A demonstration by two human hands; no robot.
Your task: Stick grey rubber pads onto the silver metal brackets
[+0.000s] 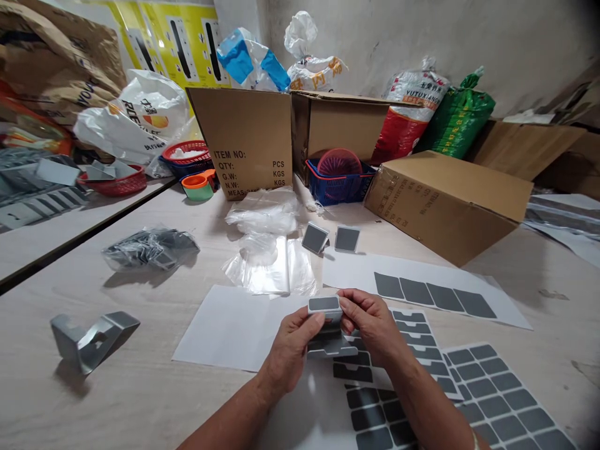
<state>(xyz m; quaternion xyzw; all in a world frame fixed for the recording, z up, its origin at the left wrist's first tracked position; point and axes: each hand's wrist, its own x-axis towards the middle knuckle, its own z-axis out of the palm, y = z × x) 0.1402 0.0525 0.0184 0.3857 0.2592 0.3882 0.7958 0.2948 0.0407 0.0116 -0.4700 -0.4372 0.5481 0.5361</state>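
My left hand [291, 350] grips the left side of a bent grey metal bracket [331, 331], thumb on its front. On the bracket's top face lies a dark grey rounded pad [323, 304]. The fingers of my right hand [370, 322] pinch at the top right edge of the bracket, by the pad's end; whether they hold the metal or the pad's edge I cannot tell. Under and right of my hands lie sheets of dark grey stickers [487, 387]. Another bent metal bracket [94, 340] rests alone at the left.
Clear plastic bags [267, 250] lie beyond my hands, beside two small pieces with grey faces [347, 239]. A bag of metal parts [150, 249] sits at left. Cardboard boxes [450, 203] and a blue basket [340, 187] line the back. A white strip [422, 281] carries several grey squares.
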